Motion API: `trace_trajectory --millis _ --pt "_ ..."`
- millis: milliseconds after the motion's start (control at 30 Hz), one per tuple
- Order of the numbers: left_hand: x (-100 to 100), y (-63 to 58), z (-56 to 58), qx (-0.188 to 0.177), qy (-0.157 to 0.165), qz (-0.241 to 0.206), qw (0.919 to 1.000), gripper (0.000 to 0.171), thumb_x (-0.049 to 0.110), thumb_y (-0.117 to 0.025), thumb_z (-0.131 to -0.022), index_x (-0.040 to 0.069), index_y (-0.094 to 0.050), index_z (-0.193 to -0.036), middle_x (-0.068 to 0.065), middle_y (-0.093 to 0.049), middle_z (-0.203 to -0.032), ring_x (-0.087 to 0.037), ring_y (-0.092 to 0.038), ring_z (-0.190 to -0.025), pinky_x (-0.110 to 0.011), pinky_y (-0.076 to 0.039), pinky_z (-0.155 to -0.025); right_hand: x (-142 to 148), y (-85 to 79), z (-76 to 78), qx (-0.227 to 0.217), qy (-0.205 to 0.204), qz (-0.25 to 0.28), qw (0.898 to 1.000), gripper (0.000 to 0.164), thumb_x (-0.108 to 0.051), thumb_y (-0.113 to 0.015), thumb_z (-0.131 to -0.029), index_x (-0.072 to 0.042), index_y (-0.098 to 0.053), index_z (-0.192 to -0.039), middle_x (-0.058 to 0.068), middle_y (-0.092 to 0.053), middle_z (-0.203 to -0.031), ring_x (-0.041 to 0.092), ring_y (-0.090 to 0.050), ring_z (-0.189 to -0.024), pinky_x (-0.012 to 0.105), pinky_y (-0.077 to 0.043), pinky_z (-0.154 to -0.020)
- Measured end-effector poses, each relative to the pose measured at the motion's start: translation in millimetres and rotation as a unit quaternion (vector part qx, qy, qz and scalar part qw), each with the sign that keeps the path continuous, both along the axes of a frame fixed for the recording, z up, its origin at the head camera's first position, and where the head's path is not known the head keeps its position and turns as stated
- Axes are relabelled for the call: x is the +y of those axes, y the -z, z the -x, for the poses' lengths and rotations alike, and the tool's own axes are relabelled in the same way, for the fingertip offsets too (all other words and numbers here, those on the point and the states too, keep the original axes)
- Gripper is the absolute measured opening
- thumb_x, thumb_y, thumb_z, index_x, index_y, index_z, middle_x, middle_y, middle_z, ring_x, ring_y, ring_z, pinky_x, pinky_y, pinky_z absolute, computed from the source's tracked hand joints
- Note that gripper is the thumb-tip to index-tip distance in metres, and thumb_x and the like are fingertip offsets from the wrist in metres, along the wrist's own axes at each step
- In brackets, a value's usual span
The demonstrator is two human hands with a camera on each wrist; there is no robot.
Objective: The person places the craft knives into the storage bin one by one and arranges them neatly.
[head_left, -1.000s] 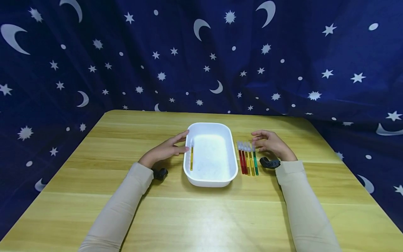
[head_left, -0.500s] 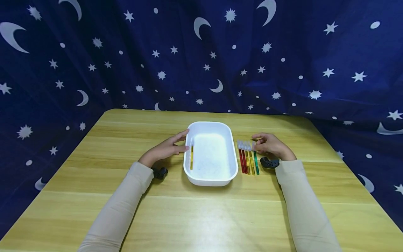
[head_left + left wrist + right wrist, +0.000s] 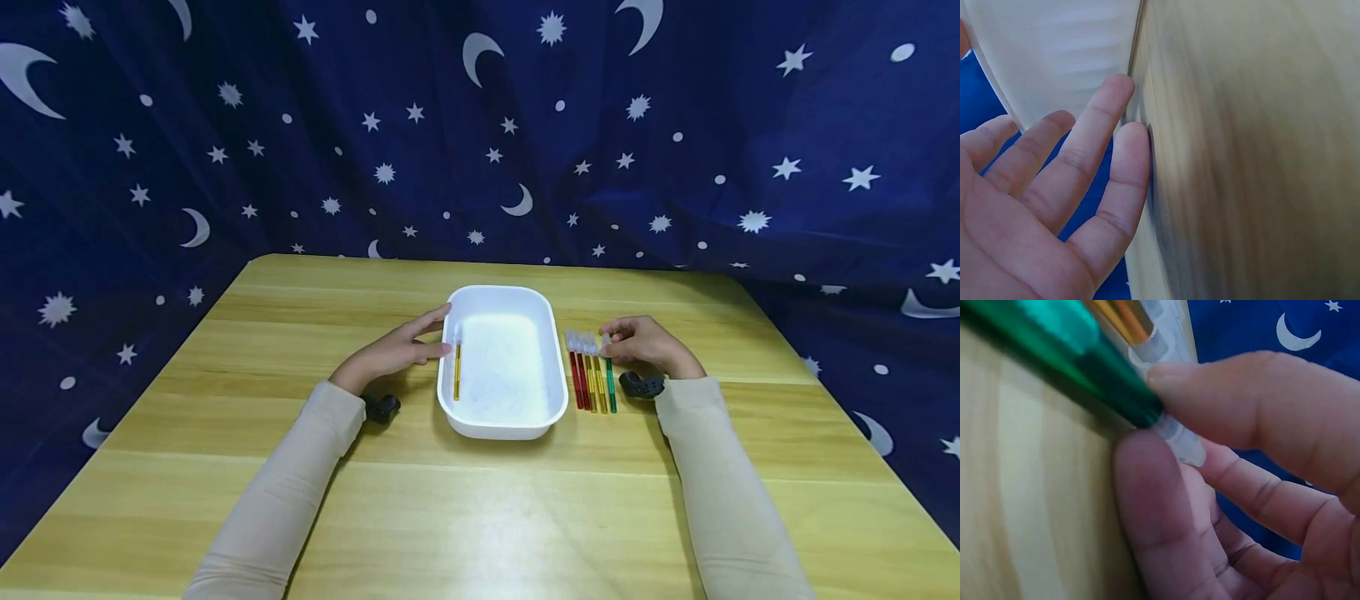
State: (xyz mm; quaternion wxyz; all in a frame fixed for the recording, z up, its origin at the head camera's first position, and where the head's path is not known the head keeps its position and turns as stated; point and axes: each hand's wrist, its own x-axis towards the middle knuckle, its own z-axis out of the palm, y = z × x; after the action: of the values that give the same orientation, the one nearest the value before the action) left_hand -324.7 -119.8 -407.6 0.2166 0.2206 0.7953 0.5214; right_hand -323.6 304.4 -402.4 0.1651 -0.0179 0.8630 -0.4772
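A white plastic tray [image 3: 501, 367] stands mid-table, with one gold pen-like stick [image 3: 457, 371] lying along its left inner side. My left hand [image 3: 392, 354] rests against the tray's left wall, thumb on the rim; the left wrist view shows its fingers [image 3: 1097, 119] extended beside the wall. Right of the tray lies a row of similar sticks with translucent ends: red [image 3: 579, 379], gold [image 3: 596, 383] and green. The green stick [image 3: 611, 392] is outermost. My right hand [image 3: 647, 343] pinches its translucent end [image 3: 1186, 447] between thumb and forefinger.
A wooden table [image 3: 480, 508] carries everything. Behind it hangs a dark blue curtain [image 3: 420, 83] with moons and stars. Black wrist cameras, one on the left [image 3: 382, 409] and one on the right [image 3: 641, 386], sit near the tabletop.
My right hand's fingers have come together onto the green stick's translucent end. The left hand stays at the tray. The head view has tilted up very slightly.
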Motion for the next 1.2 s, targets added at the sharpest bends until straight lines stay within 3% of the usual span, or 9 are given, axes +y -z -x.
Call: trace_trajectory --millis 367,600,1200 --pt "0 -3.4 -1.4 -0.001 0.002 0.001 1.0 0.076 0.031 -0.06 -0.1 0.025 -0.015 -0.161 -0.011 -0.026 -0.162 -0.032 -0.034 -0.143 -0.055 -0.039 -0.107 5 -1.8 -1.2 -0.001 -0.005 0.037 0.999 0.053 0.0 -0.066 -0.093 0.013 -0.043 -0.139 0.02 -0.053 -0.11 0.015 -0.061 -0.079 0.026 -0.057 -0.07" --pt "0 -1.5 0.3 0.0 0.003 0.0 1.0 0.076 0.03 -0.06 -0.1 0.026 -0.015 -0.161 -0.011 -0.025 -0.162 -0.032 -0.033 -0.143 -0.055 -0.039 -0.107 9 -4.6 -0.8 -0.007 -0.007 0.048 0.999 0.053 0.001 -0.059 -0.096 0.011 -0.038 -0.143 0.018 -0.054 -0.11 0.015 -0.065 -0.078 0.03 -0.058 -0.072" --pt "-1 1.2 0.7 -0.005 0.003 -0.008 1.0 0.075 0.03 -0.06 -0.101 0.028 -0.016 -0.161 -0.01 -0.025 -0.162 -0.031 -0.032 -0.144 -0.056 -0.038 -0.107 8 -16.8 -4.9 0.03 0.013 0.06 0.998 0.057 0.001 -0.063 -0.094 0.009 -0.038 -0.145 0.026 -0.044 -0.126 0.015 -0.064 -0.081 0.036 -0.059 -0.077"
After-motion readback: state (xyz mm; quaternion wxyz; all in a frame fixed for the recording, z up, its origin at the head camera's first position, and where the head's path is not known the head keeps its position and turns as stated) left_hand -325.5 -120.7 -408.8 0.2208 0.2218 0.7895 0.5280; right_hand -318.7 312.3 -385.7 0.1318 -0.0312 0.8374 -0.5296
